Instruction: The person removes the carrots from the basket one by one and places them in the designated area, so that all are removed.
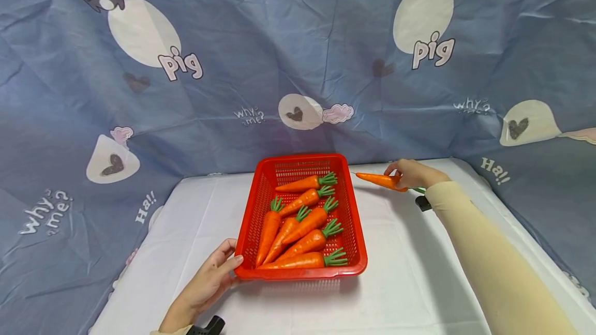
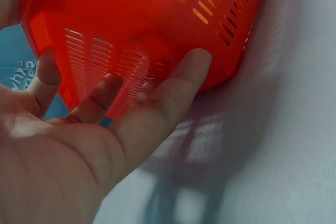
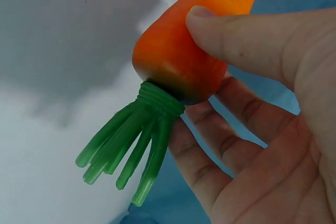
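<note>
A red perforated basket (image 1: pixel 361 231) holds several orange carrots (image 1: pixel 269 231) with green tops. At its near left corner my left hand (image 1: pixel 211 278) grips the rim, thumb on top; in the left wrist view, the fingers of this hand (image 2: pixel 100 124) lie along the outside of the basket wall (image 2: pixel 142 19). Right of the basket, my right hand (image 1: pixel 412 173) holds one carrot (image 1: pixel 379 179) above the cloth, its tip towards the basket. The right wrist view shows that carrot (image 3: pixel 176 51) between the thumb and fingers of the hand (image 3: pixel 262 103), green top hanging free.
A white cloth (image 1: pixel 396 283) covers the table under the basket. Behind and at both sides hangs a blue printed fabric (image 1: pixel 233 66), its lower edge meeting the table just past the basket's far rim.
</note>
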A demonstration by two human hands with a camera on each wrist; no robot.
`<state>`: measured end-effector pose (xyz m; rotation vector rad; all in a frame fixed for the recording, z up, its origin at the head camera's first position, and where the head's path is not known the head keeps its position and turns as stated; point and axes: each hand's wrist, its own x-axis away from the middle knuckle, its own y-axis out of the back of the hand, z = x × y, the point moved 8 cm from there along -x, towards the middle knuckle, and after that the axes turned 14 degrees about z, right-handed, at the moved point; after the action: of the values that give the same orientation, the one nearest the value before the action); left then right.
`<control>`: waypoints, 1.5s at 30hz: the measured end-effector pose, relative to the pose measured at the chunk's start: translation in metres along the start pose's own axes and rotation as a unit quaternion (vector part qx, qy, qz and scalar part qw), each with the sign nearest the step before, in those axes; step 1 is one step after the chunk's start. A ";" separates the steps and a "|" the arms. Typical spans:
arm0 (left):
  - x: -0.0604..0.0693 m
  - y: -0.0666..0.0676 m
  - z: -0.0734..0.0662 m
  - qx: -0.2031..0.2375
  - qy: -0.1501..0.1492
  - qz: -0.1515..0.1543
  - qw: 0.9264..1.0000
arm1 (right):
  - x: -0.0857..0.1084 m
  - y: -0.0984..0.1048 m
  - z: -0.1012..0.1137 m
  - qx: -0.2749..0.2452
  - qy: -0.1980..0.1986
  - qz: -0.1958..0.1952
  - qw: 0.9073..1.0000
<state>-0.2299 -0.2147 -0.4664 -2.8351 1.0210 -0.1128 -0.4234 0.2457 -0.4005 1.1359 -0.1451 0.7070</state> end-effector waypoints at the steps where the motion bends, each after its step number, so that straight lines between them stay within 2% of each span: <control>1: 0.001 0.001 0.000 0.000 -0.001 0.001 1.000 | -0.002 -0.001 0.000 -0.002 -0.001 0.001 1.000; 7: 0.006 0.004 0.000 -0.006 -0.002 -0.006 1.000 | -0.014 -0.009 0.001 -0.001 0.007 0.004 1.000; 13: 0.008 0.007 0.001 -0.009 0.006 -0.017 1.000 | -0.019 -0.013 0.004 0.021 0.005 -0.004 1.000; 24: 0.006 0.010 0.002 -0.010 0.012 -0.031 0.999 | -0.029 -0.019 -0.002 0.073 0.027 -0.022 0.997; 27: 0.007 0.010 0.002 -0.007 0.011 -0.035 0.999 | -0.030 -0.021 -0.002 0.072 0.023 -0.022 0.997; 35: 0.007 0.009 0.001 0.000 0.000 -0.027 1.000 | -0.032 -0.018 0.001 0.070 0.002 -0.025 0.997; 39: 0.007 0.008 0.003 0.008 -0.006 -0.016 1.000 | -0.033 -0.019 0.001 0.081 0.006 -0.029 0.996; 45: 0.008 0.008 0.004 0.012 -0.005 -0.017 1.000 | -0.030 -0.020 0.007 0.099 0.026 -0.038 0.994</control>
<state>-0.2282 -0.2261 -0.4711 -2.8286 0.9627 -0.1141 -0.4332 0.2211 -0.4267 1.3045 0.0128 0.6934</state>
